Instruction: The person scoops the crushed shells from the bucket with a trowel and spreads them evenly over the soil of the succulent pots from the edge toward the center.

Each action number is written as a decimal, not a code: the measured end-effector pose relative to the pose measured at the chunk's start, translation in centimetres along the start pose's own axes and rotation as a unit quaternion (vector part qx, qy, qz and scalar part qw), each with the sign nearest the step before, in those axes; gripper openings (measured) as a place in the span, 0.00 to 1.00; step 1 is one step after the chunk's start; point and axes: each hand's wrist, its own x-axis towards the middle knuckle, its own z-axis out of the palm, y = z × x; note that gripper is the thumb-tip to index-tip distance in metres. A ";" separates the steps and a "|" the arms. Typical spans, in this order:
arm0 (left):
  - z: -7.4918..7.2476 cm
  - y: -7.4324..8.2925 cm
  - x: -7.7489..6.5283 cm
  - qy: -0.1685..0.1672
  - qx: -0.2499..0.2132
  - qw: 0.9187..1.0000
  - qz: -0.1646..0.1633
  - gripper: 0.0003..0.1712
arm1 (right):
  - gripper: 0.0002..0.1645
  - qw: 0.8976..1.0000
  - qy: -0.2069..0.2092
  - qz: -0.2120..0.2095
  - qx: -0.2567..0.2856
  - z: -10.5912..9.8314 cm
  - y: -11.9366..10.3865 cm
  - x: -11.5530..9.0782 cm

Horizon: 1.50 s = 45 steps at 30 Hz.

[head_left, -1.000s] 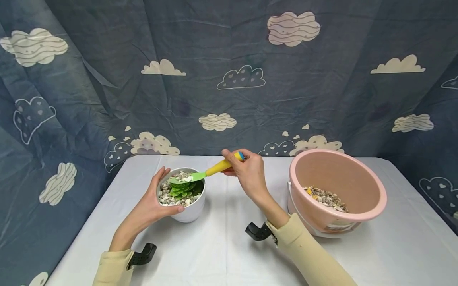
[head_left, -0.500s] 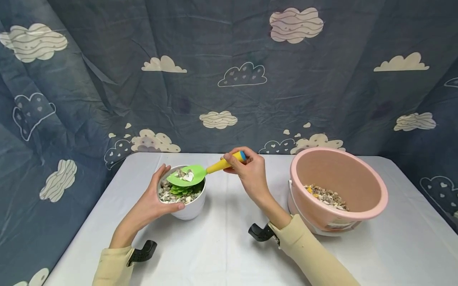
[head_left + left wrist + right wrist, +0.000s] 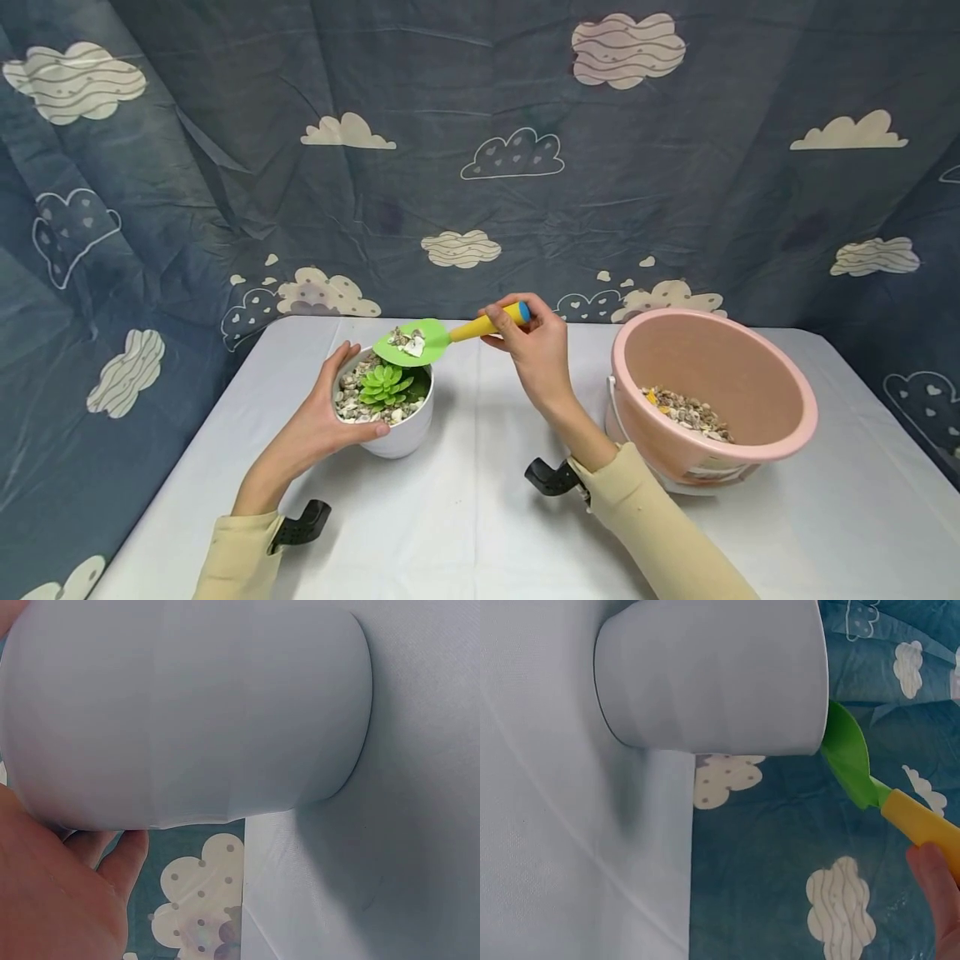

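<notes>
A white pot point(image 3: 397, 437) on the table holds pebbles and a green succulent point(image 3: 385, 386). My left hand point(image 3: 318, 425) grips the pot's left side, thumb across the near rim and fingers round the far side; in the left wrist view the pot point(image 3: 187, 712) fills much of the picture. My right hand point(image 3: 536, 346) pinches the yellow handle of a small trowel point(image 3: 487, 323). Its green blade hangs over the pot's far right rim and carries a few pebbles point(image 3: 407, 342). From the right wrist, the trowel point(image 3: 847, 754) shows beside the pot's rim.
A pink bucket point(image 3: 772, 425) with pebbles point(image 3: 688, 414) at its bottom stands on the right of the white-covered table point(image 3: 472, 533). Behind the table hangs a dark cloth point(image 3: 420, 192) with cloud prints. A black camera mount sits at each wrist.
The trowel has risen from the pebbles and shifted right toward the far rim, its blade turned flatter with pebbles on it. The succulent shows more fully. The left hand keeps its hold.
</notes>
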 end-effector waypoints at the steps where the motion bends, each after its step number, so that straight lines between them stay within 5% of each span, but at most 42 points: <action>1: 0.0 0.0 0.0 0.000 0.000 1.000 0.000 0.72 | 0.14 1.000 0.000 0.000 -0.001 0.0 -0.1 0.0; 13: 0.1 0.0 0.0 -0.005 -0.004 1.000 -0.004 0.72 | 0.11 1.000 -0.014 -0.004 -0.023 0.7 -2.7 -1.2; 31: 0.2 0.1 0.0 -0.001 -0.001 1.000 0.003 0.72 | 0.10 0.996 -0.028 -0.072 -0.036 0.2 0.5 -1.1; 40: 0.1 0.0 0.0 0.000 -0.009 1.000 -0.001 0.72 | 0.11 0.999 -0.008 -0.044 -0.023 0.5 -1.6 -1.5; 45: 0.1 0.0 -0.1 0.000 -0.010 1.000 -0.002 0.72 | 0.14 0.999 0.032 0.011 0.017 -0.1 -0.5 -1.3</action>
